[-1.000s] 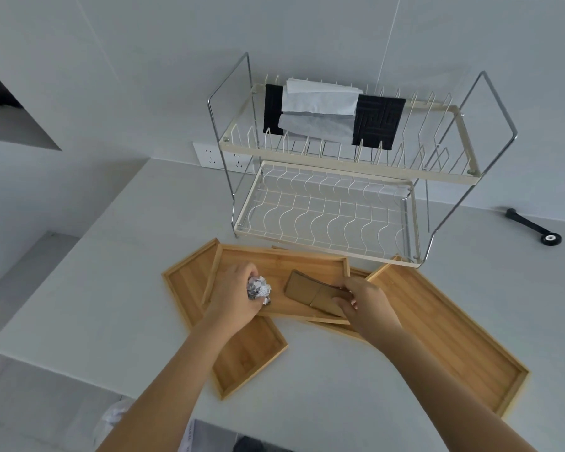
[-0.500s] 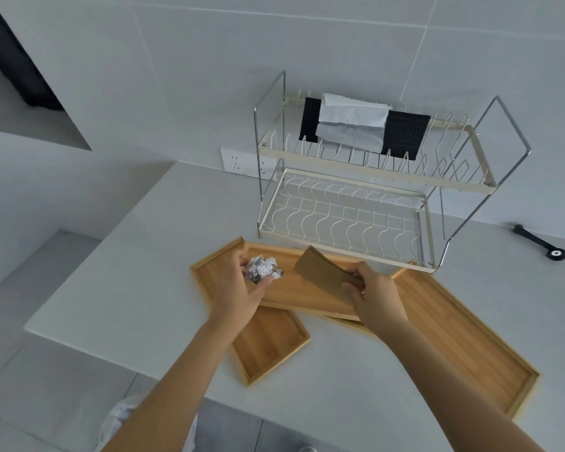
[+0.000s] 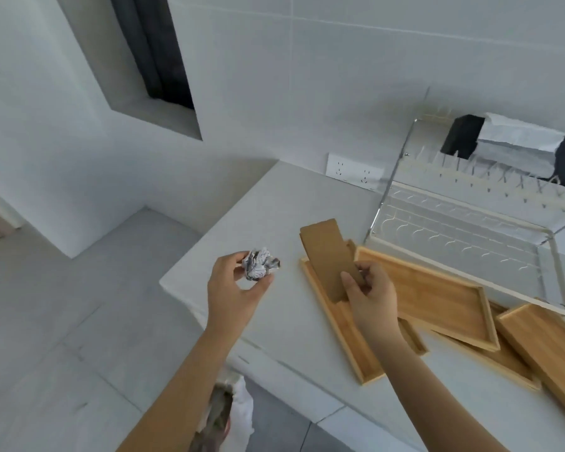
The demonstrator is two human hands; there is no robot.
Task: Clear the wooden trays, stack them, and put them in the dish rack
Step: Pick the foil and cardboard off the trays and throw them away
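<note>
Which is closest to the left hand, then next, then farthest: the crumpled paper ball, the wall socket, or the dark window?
1. Crumpled paper ball: held in the left hand.
2. Wall socket: up right, behind the counter.
3. Dark window: far up the wall.

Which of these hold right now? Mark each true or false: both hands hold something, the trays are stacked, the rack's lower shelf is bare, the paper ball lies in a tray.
1. Both hands hold something. True: left hand grips the crumpled paper ball, right hand the flat brown cardboard piece.
2. The shallow wooden trays are stacked. False: they lie splayed, overlapping.
3. The white wire dish rack has a bare lower shelf. True.
4. The ball lies in a tray. False: it is held.
</note>
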